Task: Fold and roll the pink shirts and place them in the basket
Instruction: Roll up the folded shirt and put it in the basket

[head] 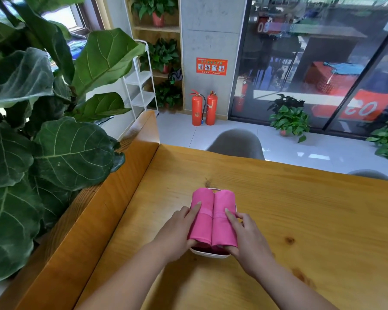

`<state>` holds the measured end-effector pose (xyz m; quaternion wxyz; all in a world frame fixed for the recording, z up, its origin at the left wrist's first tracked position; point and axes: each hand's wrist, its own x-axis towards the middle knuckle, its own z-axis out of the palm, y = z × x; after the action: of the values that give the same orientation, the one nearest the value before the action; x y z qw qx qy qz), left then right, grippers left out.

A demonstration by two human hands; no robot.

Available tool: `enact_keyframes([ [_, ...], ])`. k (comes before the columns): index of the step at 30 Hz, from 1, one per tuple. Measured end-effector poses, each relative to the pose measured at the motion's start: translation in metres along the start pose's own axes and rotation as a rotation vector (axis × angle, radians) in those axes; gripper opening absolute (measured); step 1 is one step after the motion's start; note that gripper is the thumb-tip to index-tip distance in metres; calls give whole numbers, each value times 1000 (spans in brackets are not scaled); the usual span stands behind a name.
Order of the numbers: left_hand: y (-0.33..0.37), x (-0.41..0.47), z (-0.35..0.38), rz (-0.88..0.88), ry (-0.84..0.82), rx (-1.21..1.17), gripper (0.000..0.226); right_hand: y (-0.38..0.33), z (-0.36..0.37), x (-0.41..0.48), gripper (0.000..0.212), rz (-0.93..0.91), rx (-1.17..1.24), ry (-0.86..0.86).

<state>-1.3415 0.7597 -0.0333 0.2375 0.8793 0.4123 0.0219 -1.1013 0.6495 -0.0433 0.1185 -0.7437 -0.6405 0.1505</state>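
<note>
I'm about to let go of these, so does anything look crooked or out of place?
Nothing stands out. The left roll and right roll lie side by side and parallel in the white basket, left hand and right hand each holding one. They do hide most of its rim.

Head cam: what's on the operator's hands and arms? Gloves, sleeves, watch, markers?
Nothing worn. The left hand and right hand are bare: no gloves, rings or markers visible. The left forearm and right forearm are bare down to the frame edge, with no sleeve, watch or strap showing. Nails look unpainted.
</note>
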Motion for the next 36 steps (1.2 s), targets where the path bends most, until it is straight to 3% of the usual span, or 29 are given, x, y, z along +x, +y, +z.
enact_keyframes([
  [3,1,-7,5,32,30,60,112,1,0,-4,104,-22,-70,2],
  [6,7,-9,-7,-16,-8,-64,119,3,-15,0,109,-10,42,-75],
  [9,13,8,-16,-67,55,-225,98,6,-20,19,90,25,215,-101],
  [16,15,69,9,-159,100,-337,69,-7,-1,82,67,106,190,-9],
  [20,9,78,32,-201,122,-270,70,-17,15,82,64,158,161,37],
  [27,7,86,32,-206,83,-179,72,-17,22,97,65,181,109,-45],
  [30,12,84,23,-259,43,-223,76,-14,15,95,72,166,250,-69],
  [32,13,75,22,-305,82,-392,82,-13,15,78,75,163,418,-11],
  [36,20,46,43,-240,124,-496,82,-17,36,39,73,155,548,32],
])
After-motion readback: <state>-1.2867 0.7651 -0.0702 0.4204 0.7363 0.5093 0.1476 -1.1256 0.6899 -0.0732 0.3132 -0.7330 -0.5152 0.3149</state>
